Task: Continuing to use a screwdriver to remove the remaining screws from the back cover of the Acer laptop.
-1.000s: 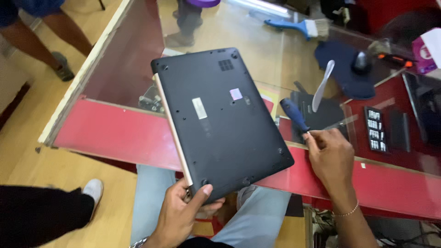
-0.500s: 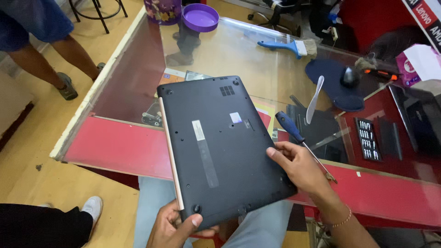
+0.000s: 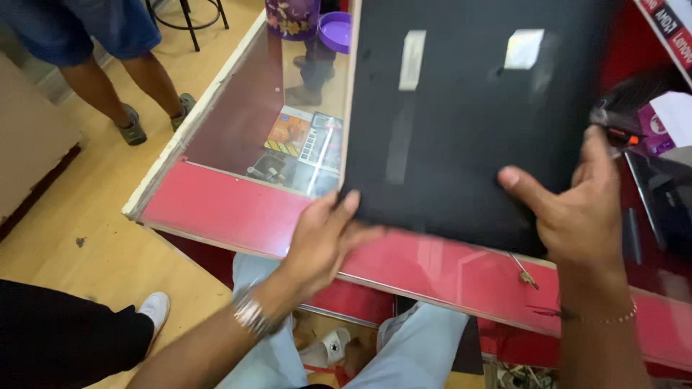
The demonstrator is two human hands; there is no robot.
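Observation:
A black laptop [image 3: 468,115], underside facing me, is lifted close to the camera over the glass-topped red counter [image 3: 231,209]. My left hand [image 3: 324,238] grips its lower left corner, fingers curled on the edge. My right hand [image 3: 577,209] holds its lower right side, thumb lying across the dark base. Two pale stickers show on the base. The laptop hides most of the counter top behind it.
A purple patterned cup [image 3: 292,16] and purple lid [image 3: 337,30] stand at the counter's far end. Boxes lie under the glass [image 3: 303,140]. A person's legs [image 3: 108,65] stand on the wooden floor at left; another person's white shoe [image 3: 155,308] is at lower left.
The laptop has been raised off the counter and swung nearer the camera, now upright in view. My right hand moved from its edge onto its lower right side.

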